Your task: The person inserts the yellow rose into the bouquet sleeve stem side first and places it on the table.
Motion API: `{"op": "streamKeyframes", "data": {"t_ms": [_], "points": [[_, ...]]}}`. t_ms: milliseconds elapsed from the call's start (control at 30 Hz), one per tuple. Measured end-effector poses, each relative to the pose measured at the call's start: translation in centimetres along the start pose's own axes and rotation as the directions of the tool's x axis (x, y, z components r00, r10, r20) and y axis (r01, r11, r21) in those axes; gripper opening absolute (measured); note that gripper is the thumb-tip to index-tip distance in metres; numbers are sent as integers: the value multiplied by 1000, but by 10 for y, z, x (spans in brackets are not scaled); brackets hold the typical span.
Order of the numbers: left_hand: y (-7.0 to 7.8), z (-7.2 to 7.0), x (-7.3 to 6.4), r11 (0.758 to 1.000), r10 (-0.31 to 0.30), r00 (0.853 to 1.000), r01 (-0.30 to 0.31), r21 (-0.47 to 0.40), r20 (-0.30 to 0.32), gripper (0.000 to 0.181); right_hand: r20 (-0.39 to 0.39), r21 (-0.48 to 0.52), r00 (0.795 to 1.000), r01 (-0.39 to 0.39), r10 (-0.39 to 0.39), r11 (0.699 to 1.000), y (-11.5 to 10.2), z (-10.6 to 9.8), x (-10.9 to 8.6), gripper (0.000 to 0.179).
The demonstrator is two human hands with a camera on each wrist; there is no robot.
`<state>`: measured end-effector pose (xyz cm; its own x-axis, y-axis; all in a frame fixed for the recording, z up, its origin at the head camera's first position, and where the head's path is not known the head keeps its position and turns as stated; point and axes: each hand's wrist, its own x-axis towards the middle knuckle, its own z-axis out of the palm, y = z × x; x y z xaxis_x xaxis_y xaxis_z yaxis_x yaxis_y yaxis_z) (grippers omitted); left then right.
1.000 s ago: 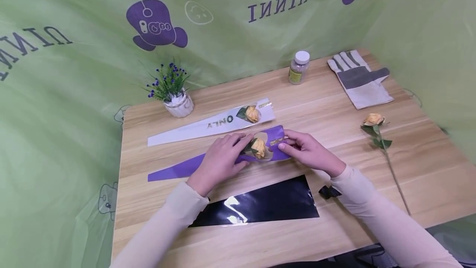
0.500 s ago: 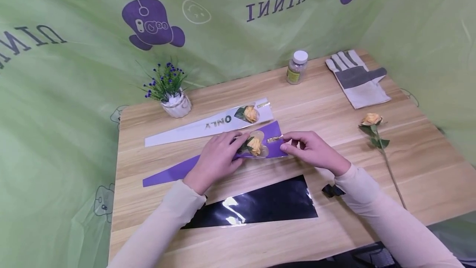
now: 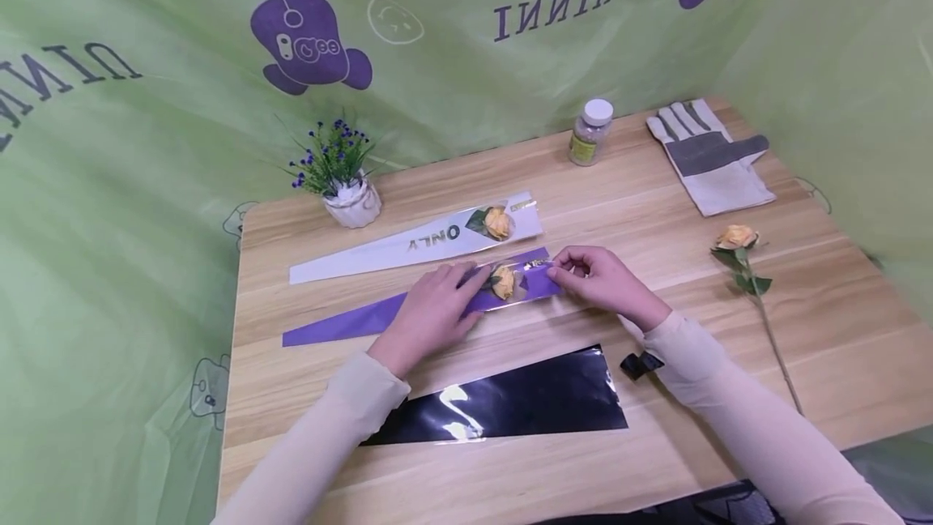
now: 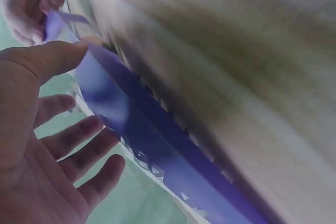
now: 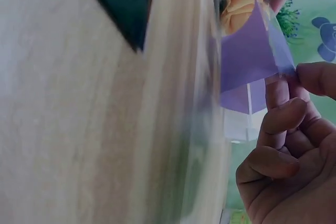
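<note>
A purple flower sleeve [image 3: 350, 322] with a clear front lies across the middle, a peach rose [image 3: 504, 283] inside it. My left hand [image 3: 433, 306] holds it across its middle; in the left wrist view the thumb [image 4: 60, 59] meets the near edge and the fingers the far edge. My right hand [image 3: 605, 278] pinches the wide end at a corner between thumb and index finger, as the right wrist view shows. Behind lies a white sleeve [image 3: 364, 256] holding another peach rose [image 3: 497, 223]. A shiny black sleeve [image 3: 539, 395] lies flat in front.
A loose peach rose [image 3: 738, 237] with a long stem lies at the right. Behind it is a grey and white work glove [image 3: 717, 177]. A lidded jar [image 3: 589, 136] and a potted plant [image 3: 353, 199] stand at the back. A black bow-like piece [image 3: 640, 364] lies near my right forearm.
The purple sleeve has tilted, its clear front now showing narrower than half a second ago. My right hand keeps its pinch at the wide end and has shifted slightly upward. My left hand stays on the sleeve.
</note>
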<state>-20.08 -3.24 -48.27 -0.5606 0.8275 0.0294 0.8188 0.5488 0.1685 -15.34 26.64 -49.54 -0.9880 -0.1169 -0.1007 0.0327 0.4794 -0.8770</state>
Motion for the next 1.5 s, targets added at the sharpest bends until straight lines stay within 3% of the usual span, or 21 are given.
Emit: {"op": "streamKeyframes", "data": {"t_ms": [133,267,333,400,467,533,600,700,800,967,1133,1300,1400,1500], "points": [[4,6,-13,1000,23,996,-21,-22,89,71,11,-22,1000,-15,15,1000,5,1,3,16],[6,12,-22,1000,-3,986,4,-7,165,73,11,-59,999,-29,30,998,6,1,2,17],[5,14,-23,1000,-10,986,9,7,169,73,-9,-97,1000,4,-5,995,7,2,1,16],[5,16,-24,1000,-13,986,9,25,164,73,-50,-171,993,100,-110,980,5,4,-1,18],[5,16,-24,999,-11,988,4,45,155,74,-77,-286,962,229,-261,931,2,6,-3,30],[6,15,-25,998,-12,988,3,62,156,76,-69,-404,912,345,-404,847,-4,7,-5,45],[9,13,-28,998,-17,984,5,70,175,76,-2,-487,864,439,-503,755,-11,8,-8,52],[13,11,-32,998,-17,978,4,62,209,76,147,-535,826,529,-544,659,-17,9,-14,51],[13,13,-33,998,-13,973,-2,62,230,75,255,-551,820,558,-512,620,-17,11,-19,47],[5,17,-24,991,-8,979,-19,129,205,72,273,-568,827,551,-492,611,-10,14,-17,45],[-3,18,-14,993,-17,974,-11,121,228,71,243,-568,823,549,-513,613,-6,13,-10,43],[-3,19,-11,993,-9,980,-13,113,196,72,225,-580,845,516,-485,630,-8,9,-9,42],[8,16,-21,995,22,993,-32,91,114,74,200,-580,853,499,-482,644,-12,10,-27,42],[31,11,-48,997,61,997,-63,46,40,73,233,-548,832,541,-504,638,-17,13,-61,43]]}}
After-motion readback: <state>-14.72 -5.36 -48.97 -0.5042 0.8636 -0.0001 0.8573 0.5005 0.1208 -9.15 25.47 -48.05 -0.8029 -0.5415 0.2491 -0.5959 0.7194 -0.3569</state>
